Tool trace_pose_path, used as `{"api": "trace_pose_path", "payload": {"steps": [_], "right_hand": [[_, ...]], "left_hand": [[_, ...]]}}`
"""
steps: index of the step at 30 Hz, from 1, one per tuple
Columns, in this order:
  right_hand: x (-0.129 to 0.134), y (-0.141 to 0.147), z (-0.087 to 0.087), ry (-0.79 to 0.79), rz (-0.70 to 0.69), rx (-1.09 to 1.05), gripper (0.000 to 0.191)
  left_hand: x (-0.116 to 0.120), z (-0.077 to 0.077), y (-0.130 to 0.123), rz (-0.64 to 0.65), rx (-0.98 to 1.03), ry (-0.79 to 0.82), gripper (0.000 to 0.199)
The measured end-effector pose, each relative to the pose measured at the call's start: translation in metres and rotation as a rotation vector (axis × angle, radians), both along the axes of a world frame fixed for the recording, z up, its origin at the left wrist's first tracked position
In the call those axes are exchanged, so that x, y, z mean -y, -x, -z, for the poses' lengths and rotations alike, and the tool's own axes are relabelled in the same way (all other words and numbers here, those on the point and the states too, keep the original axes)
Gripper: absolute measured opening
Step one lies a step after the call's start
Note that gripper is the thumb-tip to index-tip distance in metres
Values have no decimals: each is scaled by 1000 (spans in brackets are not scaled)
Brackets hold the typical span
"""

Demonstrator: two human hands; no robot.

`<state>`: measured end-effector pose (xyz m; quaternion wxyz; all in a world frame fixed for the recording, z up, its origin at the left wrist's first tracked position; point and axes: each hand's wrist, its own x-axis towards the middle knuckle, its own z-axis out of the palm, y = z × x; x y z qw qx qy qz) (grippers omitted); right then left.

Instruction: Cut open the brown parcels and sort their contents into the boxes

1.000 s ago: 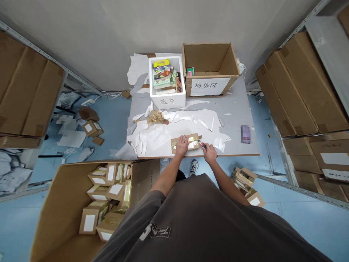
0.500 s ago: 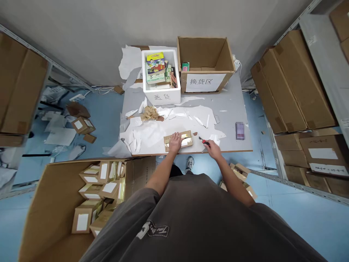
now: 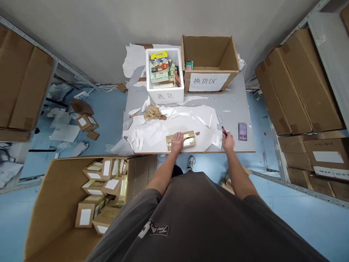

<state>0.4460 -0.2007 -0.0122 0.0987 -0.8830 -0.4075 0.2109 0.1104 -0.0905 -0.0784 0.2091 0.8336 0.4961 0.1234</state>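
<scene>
My left hand [image 3: 177, 142] lies flat, fingers apart, across the left part of a small taped cardboard box [image 3: 189, 139] near the table's front edge. Shiny tape runs along the top of that box. Off to the right, my right hand [image 3: 228, 141] is closed around a red and black utility knife [image 3: 224, 131], which points away from me. The knife is apart from the box, above the table's front right part. A purple, blurred-out rectangular object [image 3: 242, 131] lies to the right of my right hand.
Torn white paper [image 3: 152, 133] and crumpled brown tape [image 3: 152, 112] litter the table. Behind stand a white foam box [image 3: 165, 96] holding small packages and an open carton [image 3: 209, 82]. A large carton [image 3: 62, 189] of parcels is at lower left; shelves with cartons [image 3: 302, 83] flank the right.
My right hand has moved right with the utility knife, away from the small box. My left hand stays on the box. The whole view has shifted slightly.
</scene>
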Motion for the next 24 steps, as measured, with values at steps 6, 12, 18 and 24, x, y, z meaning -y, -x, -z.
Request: {"api": "trace_pose_path", "payload": {"steps": [6, 12, 18, 24], "right_hand": [[15, -2, 31, -174, 276, -467, 37], [-12, 41, 84, -49, 253, -404, 37], [-33, 30, 92, 2, 105, -193, 49], [-16, 87, 69, -129, 48, -469, 58]], "left_hand": [[1, 0, 0, -3, 19, 16, 47], [2, 5, 2, 3, -6, 29, 52], [3, 8, 3, 8, -29, 26, 52], [2, 4, -1, 0, 6, 36, 48]]}}
